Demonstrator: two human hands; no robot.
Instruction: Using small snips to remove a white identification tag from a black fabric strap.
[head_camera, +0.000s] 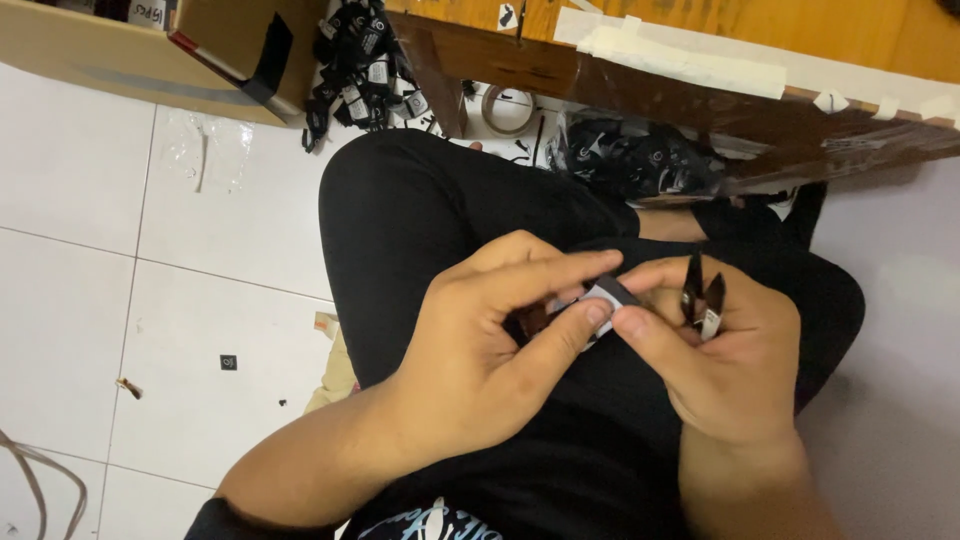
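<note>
Head view: you're seated on the white tile floor (90, 200), both hands working over your lap (black trousers, black shirt). Left hand (490, 350) is closed in a pinch on a small flat grey-and-black tag (607, 294), thumb and forefinger on it. Right hand (725, 360) meets it from the other side, thumb tip touching the tag's edge, fingers curled around a small pair of black snips (702, 297) that stick up from the fist with blades slightly apart. Tag sits between the two hands, above your thigh, not resting on anything. Past your knee: a heap of black tags (360, 60) on the floor beside a cardboard box (150, 50), a tape roll (508, 108), a clear bag of black pieces (640, 160) under the edge of a wooden board (700, 70) patched with tape.
</note>
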